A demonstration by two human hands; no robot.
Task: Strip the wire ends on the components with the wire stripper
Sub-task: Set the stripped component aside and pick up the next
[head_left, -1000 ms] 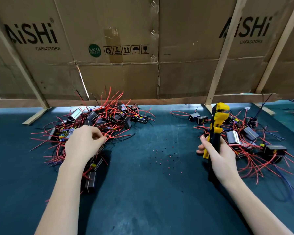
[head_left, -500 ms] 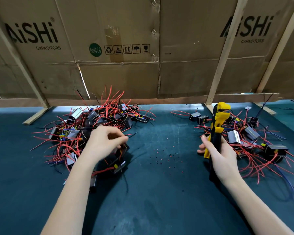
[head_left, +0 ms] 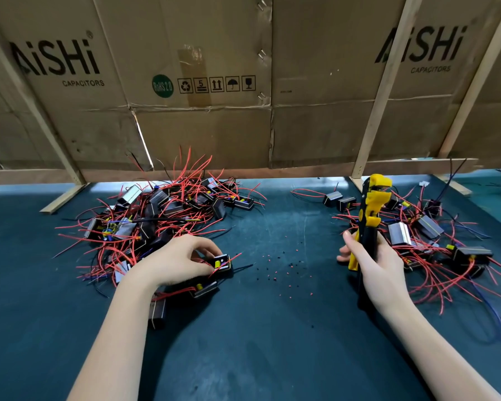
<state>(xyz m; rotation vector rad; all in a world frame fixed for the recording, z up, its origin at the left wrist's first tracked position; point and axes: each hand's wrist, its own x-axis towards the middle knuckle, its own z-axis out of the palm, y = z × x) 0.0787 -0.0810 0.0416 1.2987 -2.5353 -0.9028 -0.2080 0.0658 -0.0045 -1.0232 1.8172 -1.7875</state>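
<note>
Pinching a small black component [head_left: 222, 263] at the near edge of the left pile [head_left: 162, 215], the left hand [head_left: 175, 263] is curling its fingers around the part, red wires trailing off it; the right hand [head_left: 376, 261] is gripping the yellow-and-black wire stripper [head_left: 370, 209] by its handles, holding it upright above the dark green mat [head_left: 243, 342], just beside the right pile [head_left: 434, 241]; tiny red and black insulation bits [head_left: 284, 267] are lying scattered between the hands.
</note>
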